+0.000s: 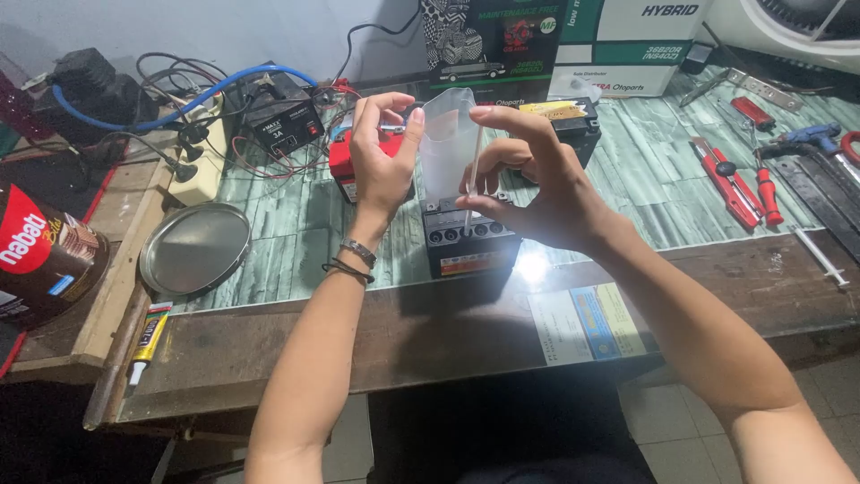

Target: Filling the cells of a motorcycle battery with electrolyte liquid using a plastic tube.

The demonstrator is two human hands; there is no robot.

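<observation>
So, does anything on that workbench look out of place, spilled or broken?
Nothing looks spilled or broken. Both hands, left hand and right hand, hold a clear plastic container over the black battery. One syringe lies alone near the bench's front edge.

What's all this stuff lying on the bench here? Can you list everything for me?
clear plastic container: one, see-through, held upside down on the front battery
thin tube: one, clear, in the right hand
front battery: one, black, mid-bench
rear battery: one, black, behind the hands
charger box: one, black, rear left, with tangled wires
blue hose: one, rear left
round metal lid: one, silver, left
glue tube: one, yellow, left front edge
red-handled tools: several, right
syringe: one, clear, right edge
cardboard boxes: two, rear
left hand: one, on the container
right hand: one, pinching the tube
</observation>
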